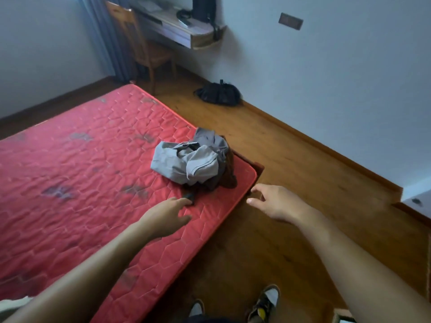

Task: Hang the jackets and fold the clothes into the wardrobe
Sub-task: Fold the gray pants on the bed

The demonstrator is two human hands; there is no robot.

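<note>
A crumpled pile of grey clothes [196,159] lies on the near right corner of the red quilted mattress [81,171], with a dark brown garment [229,173] under and beside it. My left hand [168,214] rests low over the mattress just in front of the pile, fingertips touching a dark bit of fabric [189,197]. My right hand [272,202] hovers off the mattress corner above the floor, fingers spread and holding nothing. No wardrobe is in view.
A wooden floor [291,159] runs along the mattress's right side. A black bag [219,93] lies by the wall. A wooden chair [142,45] and a wall-mounted desk [179,29] stand at the back. My shoes [263,304] are at the bottom.
</note>
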